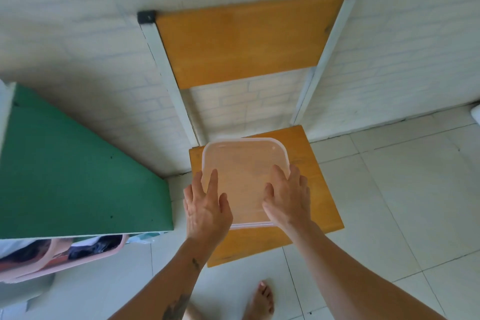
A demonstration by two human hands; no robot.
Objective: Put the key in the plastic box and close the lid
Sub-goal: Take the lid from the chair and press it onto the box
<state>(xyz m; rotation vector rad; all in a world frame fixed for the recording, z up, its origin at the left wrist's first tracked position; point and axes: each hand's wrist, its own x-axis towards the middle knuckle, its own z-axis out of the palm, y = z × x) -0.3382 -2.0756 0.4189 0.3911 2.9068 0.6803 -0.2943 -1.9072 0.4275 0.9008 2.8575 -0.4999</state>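
A square translucent plastic box (244, 163) with its lid on top rests on the wooden seat of a chair (319, 189). My left hand (206, 206) lies flat on the lid's near left part, fingers spread. My right hand (288, 196) lies flat on the near right part, fingers spread over the lid and its right edge. Both palms rest on the lid without gripping it. No key shows; the cloudy plastic hides whatever is inside.
The chair's wooden backrest (244, 39) stands against a white brick-pattern wall. A green board (78, 171) sits to the left above a pink basket (65, 260) of clothes. The floor is pale tiles, and a bare foot (261, 299) shows below the chair.
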